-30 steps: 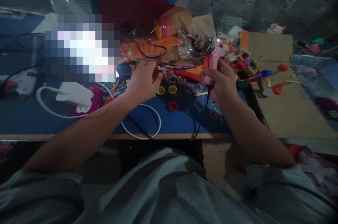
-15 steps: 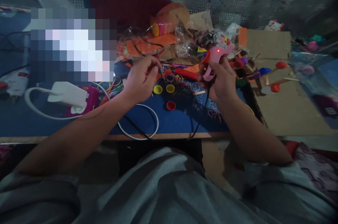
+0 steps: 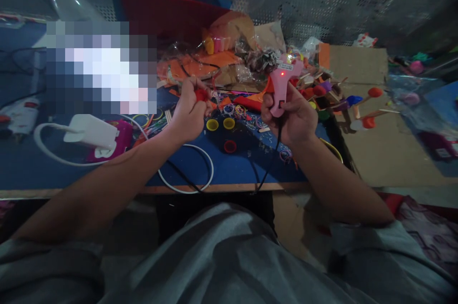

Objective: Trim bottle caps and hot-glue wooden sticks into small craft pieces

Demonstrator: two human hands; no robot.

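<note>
A pink hot glue gun with a lit red light and a black cord is gripped in my right hand; its nozzle end is partly lost against the clutter. My left hand is closed with the fingers curled around a small red object, whose exact kind I cannot make out. Below and between the hands, two small yellow caps and a red cap rest on the blue tabletop. Loose coloured bands lie just beyond the yellow caps.
A white charger is plugged into a magenta socket block at left, its white cable looping across the table. Cardboard with coloured spoon-like sticks lies at right. Crumpled plastic and orange paper crowd the back.
My right hand has shifted slightly left and turned the glue gun more upright, showing its switch. My left hand has turned slightly, exposing more of the red object.
</note>
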